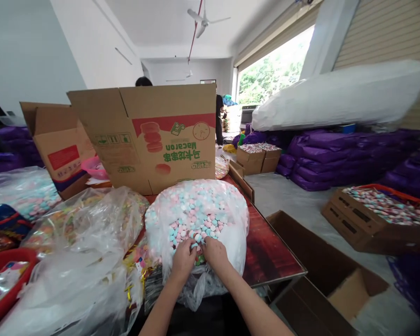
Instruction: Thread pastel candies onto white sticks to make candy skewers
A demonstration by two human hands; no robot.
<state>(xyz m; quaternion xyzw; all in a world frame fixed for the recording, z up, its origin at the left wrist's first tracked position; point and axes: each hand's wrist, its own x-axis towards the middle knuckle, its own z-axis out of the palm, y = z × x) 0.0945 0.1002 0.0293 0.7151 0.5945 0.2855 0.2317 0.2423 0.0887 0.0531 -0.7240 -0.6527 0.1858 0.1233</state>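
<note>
A large clear plastic bag (235, 242) lies open on the table in front of me, full of small round pink, light-blue and white candies (210, 223). Both hands are at its near side, close together over the candies. My left hand (184, 257) is closed, with thumb and fingertips pinched at a light-blue candy. My right hand (215, 254) is also closed, fingers curled down among the candies; whatever it grips is hidden. Something green and brown shows just below the fingertips, too small to name.
A big cardboard box (182, 109) stands behind the bag. To the left lie another filled plastic bag (101, 214) and a red basin (24, 256). An open carton (301, 238) sits right of the red tabletop (269, 247). Purple sacks (322, 158) are stacked beyond; a person (219, 116) stands behind.
</note>
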